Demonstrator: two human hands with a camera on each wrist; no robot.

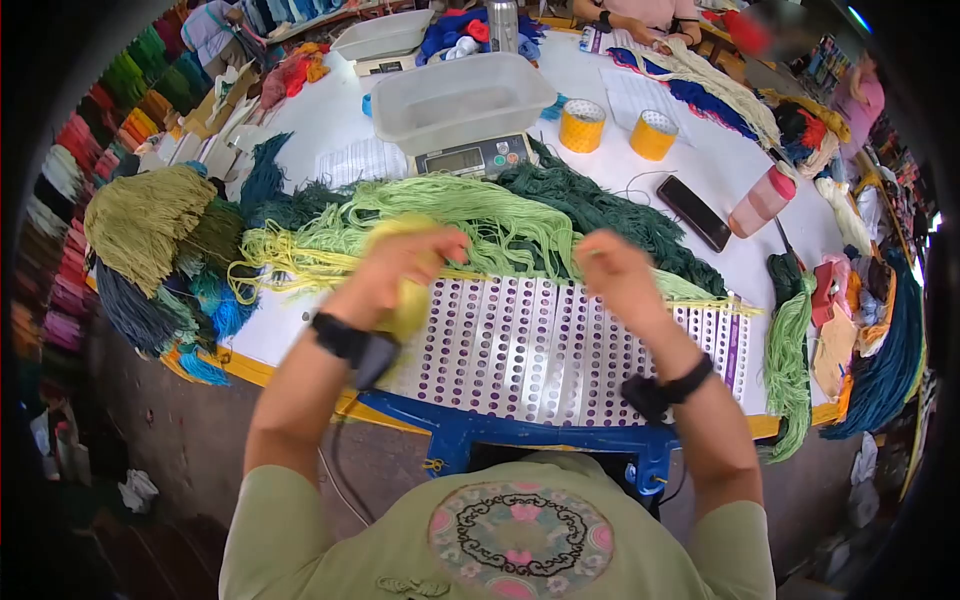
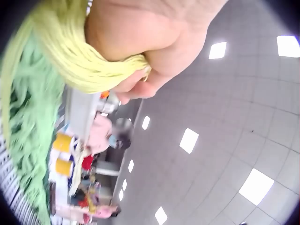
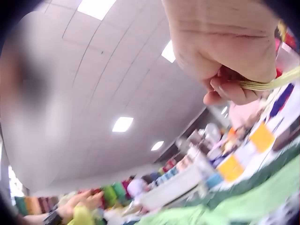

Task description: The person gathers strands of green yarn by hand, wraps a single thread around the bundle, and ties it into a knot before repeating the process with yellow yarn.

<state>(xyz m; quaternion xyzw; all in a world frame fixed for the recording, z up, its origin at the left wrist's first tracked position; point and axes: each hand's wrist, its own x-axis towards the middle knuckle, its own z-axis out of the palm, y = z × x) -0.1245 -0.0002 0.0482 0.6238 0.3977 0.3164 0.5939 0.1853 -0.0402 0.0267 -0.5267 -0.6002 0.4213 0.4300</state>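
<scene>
Yellow thread [image 2: 79, 65] loops over my left hand [image 1: 405, 270], whose fingers curl round it in the left wrist view. My right hand [image 1: 620, 275] pinches a thin bundle of pale yellow strands [image 3: 276, 83], seen in the right wrist view. Both hands are raised over the near side of the light green yarn [image 1: 450, 205], apart from each other. Beneath them lies a white board with rows of holes [image 1: 520, 350]. More yellow strands [image 1: 300, 265] stretch along the yarn to the left.
Beyond the yarn stand a scale [image 1: 475, 158], a plastic bin [image 1: 460, 100] and two tape rolls [image 1: 582, 125]. A phone [image 1: 693, 212] and a pink bottle [image 1: 762, 200] lie at right. Olive yarn [image 1: 145, 220] is heaped at left. A blue frame [image 1: 450, 425] borders the near edge.
</scene>
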